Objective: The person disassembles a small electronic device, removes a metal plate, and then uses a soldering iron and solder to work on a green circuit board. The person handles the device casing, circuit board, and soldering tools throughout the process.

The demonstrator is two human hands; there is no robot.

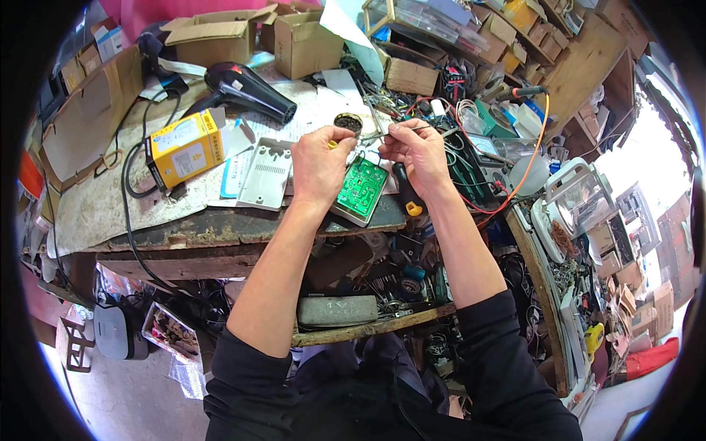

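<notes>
Cluttered workbench (pixel 257 226). Green circuit board (pixel 362 184) sits near the front edge, 6 o'clock from round tin (pixel 348 123). Left hand (pixel 321 160), board's 10 o'clock, grips yellow item (pixel 333 145), mostly hidden. Right hand (pixel 419 151), 2 o'clock, is pinched closed; can't tell on what.

Green rectangular circuit board (pixel 362 186) sits in light-grey plastic shell (pixel 353 216) on the worn wooden bench (pixel 209 227). Left of it: light-grey plastic cover (pixel 263 176), then yellow cardboard box (pixel 184 151). Black plastic hair dryer (pixel 246 90) behind those two. Right of board: black-and-yellow tool handle (pixel 407 187). Behind board: small round open container (pixel 348 122).
</notes>
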